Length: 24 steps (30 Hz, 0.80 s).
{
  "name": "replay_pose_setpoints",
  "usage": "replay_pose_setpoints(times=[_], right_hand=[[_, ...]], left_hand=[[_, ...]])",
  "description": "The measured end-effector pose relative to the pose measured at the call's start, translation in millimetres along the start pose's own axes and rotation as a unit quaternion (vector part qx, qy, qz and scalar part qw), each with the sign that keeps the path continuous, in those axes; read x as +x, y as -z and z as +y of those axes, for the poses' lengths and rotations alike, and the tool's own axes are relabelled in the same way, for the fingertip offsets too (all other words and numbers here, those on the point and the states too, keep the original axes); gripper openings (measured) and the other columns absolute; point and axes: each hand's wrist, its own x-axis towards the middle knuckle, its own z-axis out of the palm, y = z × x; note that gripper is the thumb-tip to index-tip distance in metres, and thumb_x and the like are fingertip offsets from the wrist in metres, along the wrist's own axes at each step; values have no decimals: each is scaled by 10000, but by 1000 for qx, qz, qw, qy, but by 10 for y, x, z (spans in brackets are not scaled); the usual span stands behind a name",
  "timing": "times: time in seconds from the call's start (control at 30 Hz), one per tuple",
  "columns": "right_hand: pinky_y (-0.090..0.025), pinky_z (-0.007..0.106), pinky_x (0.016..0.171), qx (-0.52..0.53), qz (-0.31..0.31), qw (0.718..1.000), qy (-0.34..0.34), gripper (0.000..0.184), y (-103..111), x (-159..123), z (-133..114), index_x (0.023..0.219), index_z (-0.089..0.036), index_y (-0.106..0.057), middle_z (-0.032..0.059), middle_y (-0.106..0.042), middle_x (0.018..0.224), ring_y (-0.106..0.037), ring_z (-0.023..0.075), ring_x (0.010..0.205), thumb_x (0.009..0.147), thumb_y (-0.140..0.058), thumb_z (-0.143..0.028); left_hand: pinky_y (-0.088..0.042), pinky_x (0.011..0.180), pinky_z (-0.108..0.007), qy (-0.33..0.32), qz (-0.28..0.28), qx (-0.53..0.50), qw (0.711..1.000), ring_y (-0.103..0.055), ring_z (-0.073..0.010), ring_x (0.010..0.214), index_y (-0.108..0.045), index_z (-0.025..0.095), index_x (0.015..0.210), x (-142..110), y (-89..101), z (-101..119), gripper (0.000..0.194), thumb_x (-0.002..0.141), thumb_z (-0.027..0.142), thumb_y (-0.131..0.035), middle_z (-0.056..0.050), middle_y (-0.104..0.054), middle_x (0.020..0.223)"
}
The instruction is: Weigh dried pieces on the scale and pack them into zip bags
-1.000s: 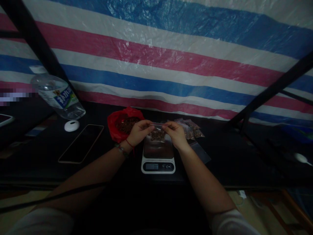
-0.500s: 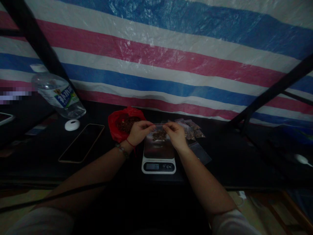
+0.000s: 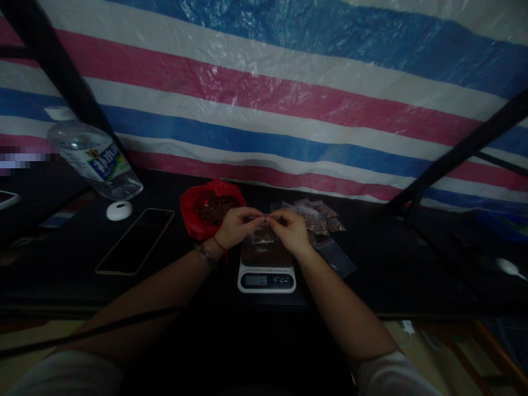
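Observation:
My left hand [image 3: 240, 225] and my right hand [image 3: 291, 228] meet over a white kitchen scale [image 3: 267, 280], fingertips pinched together on the top edge of a small clear zip bag [image 3: 264, 235]. Brown bits show in the bag's lower part, hanging above the dark weighing plate; my fingers hide its upper edge. Left of my left hand sits a red plastic bag [image 3: 190, 215], open, with a heap of the same brown pieces [image 3: 216, 209]. Several filled zip bags [image 3: 317, 217] lie beyond my right hand, and a flat clear zip bag [image 3: 336, 257] rests beside my right wrist.
On the left of the black table [image 3: 396, 275] are a phone [image 3: 136, 242], a white round case [image 3: 119, 210] and a large clear bottle [image 3: 97, 157]. A white spoon [image 3: 510, 268] lies far right. Striped plastic sheeting [image 3: 280, 137] hangs behind, with dark metal bars at both sides.
Both hands have come closer together along the zip bag's top edge, so the fingertips now nearly touch. The bag has shifted slightly lower and left.

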Motion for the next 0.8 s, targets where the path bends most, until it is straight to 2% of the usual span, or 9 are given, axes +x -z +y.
replay_pose_setpoints(times=[0.13, 0.23, 0.4, 0.57, 0.63, 0.7, 0.8], right_hand=[[-487, 306, 672, -1, -26, 999, 19, 103, 23, 6, -15, 759, -237, -714, 23, -703, 757, -633, 180, 717, 780, -637, -302], [-487, 314, 702, 16, -43, 999, 15, 132, 47, 19, -13, 791, -246, -722, 22, -712, 776, -642, 183, 741, 803, -612, -317], [-457, 281, 588, 34, 40, 998, -44, 168, 119, 55, -9, 651, -217, -689, 1, -664, 621, -596, 167, 601, 724, -689, -368], [-454, 280, 605, 42, 53, 997, -36, 266, 137, 57, 10, 689, -210, -679, 1, -646, 638, -585, 162, 625, 806, -589, -432], [-474, 286, 646, 62, 30, 997, -28, 224, 107, 42, 14, 788, -210, -685, 7, -670, 735, -602, 166, 685, 801, -601, -418], [-488, 290, 676, 73, -19, 997, -20, 231, 73, 29, 15, 908, -216, -676, 16, -683, 845, -615, 171, 742, 756, -659, -389], [-491, 283, 651, 59, -69, 995, -29, 262, 69, 43, 29, 919, -213, -664, 14, -679, 829, -613, 168, 715, 707, -708, -362]], left_hand=[[-530, 610, -230, 0, -2, 15, 1000, -655, -146, 662, -713, 145, 794, 7, 2, -7, 223, 765, 354, -642, -49, -726, 755], [-525, 600, -228, 4, 16, 25, 1000, -647, -144, 646, -711, 144, 781, 20, 15, -12, 226, 752, 359, -652, -46, -721, 739], [-510, 594, -230, 1, 49, 38, 998, -633, -142, 630, -721, 147, 760, 42, 42, -17, 228, 731, 369, -673, -40, -714, 715], [-513, 603, -237, 17, 55, 35, 998, -636, -147, 633, -728, 156, 754, 49, 69, -52, 241, 731, 390, -675, -33, -715, 702], [-518, 612, -240, 21, 71, 31, 997, -643, -150, 643, -729, 154, 768, 49, 82, -73, 238, 732, 383, -674, -37, -722, 720], [-523, 621, -246, 24, 89, 33, 995, -647, -155, 651, -730, 153, 775, 47, 92, -85, 236, 736, 377, -670, -40, -725, 726], [-524, 639, -249, 8, 84, 42, 996, -652, -159, 673, -726, 154, 782, 35, 91, -72, 236, 751, 377, -656, -44, -725, 744]])
